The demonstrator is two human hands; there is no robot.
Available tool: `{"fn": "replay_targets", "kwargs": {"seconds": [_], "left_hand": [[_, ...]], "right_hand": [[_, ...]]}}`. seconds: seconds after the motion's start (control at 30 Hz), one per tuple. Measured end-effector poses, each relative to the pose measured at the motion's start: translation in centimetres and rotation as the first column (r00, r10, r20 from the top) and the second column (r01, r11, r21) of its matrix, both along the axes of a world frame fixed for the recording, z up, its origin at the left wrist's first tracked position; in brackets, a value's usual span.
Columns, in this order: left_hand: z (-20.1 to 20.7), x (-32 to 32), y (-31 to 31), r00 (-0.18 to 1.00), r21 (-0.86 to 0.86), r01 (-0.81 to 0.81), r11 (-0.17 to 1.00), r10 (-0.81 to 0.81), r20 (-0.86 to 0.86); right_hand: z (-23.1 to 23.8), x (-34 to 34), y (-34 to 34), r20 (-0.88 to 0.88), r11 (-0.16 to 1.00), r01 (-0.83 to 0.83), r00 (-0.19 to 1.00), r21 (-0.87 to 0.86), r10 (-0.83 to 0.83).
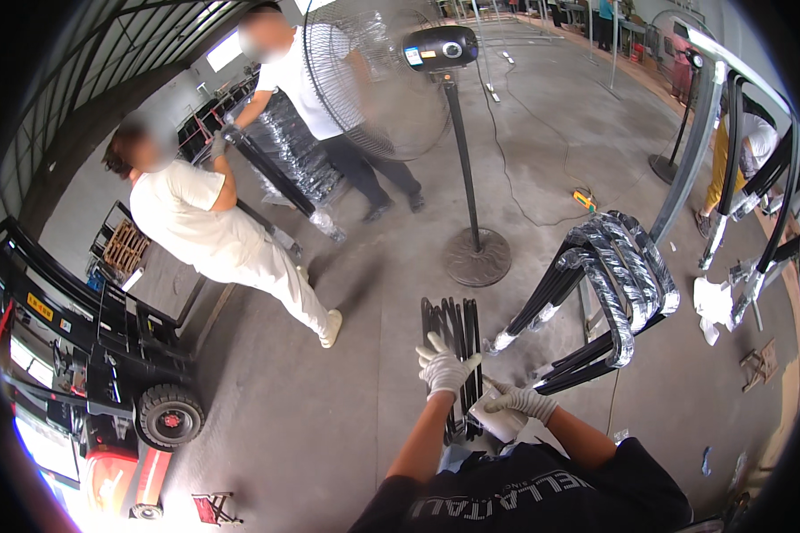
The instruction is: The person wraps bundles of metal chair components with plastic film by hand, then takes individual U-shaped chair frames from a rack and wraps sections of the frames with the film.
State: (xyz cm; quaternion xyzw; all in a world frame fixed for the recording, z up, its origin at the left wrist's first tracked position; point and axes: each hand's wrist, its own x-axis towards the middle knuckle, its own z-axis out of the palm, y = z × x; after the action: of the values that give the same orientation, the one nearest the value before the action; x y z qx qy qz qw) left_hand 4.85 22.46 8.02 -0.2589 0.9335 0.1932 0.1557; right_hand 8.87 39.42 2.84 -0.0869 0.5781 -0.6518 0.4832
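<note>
A bundle of slim black metal bars (458, 324) stands in front of me, close to my body. My left hand (444, 369), in a whitish knit glove, rests against the bars with its fingers spread and thumb out to the side. Just right of the bundle, my right hand (523, 402), gloved too, grips a pale roll of what looks like wrapping film (498, 419). The roll sits against the lower right side of the bars. My body hides the lower end of the bundle.
Film-wrapped black bent tube frames (622, 275) stand to the right. Ahead is a pedestal fan (476, 253); a cable (507, 169) trails over the floor. Two people (213, 213) (316, 80) handle a wrapped black bundle (271, 173) at left, near a forklift (120, 373).
</note>
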Motion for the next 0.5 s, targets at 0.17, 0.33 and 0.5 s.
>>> {"fn": "replay_targets", "kwargs": {"seconds": [0.17, 0.33, 0.5], "left_hand": [[-0.5, -0.3, 1.1, 1.0, -0.008, 0.005, 1.0, -0.005, 0.003], [0.6, 0.1, 3.9, 0.988, -0.106, 0.086, 0.991, -0.071, 0.138], [-0.9, -0.1, 3.8, 0.999, -0.108, -0.009, 0.994, 0.014, 0.044]], "right_hand": [[1.0, -0.1, 1.0, -0.038, 0.998, -0.031, 0.999, 0.046, 0.032], [1.0, 0.1, 1.9, 0.007, 0.996, 0.022, 1.0, 0.084, -0.022], [-1.2, 0.2, 1.8, 0.113, 0.989, 0.067, 0.992, -0.135, -0.052]]}}
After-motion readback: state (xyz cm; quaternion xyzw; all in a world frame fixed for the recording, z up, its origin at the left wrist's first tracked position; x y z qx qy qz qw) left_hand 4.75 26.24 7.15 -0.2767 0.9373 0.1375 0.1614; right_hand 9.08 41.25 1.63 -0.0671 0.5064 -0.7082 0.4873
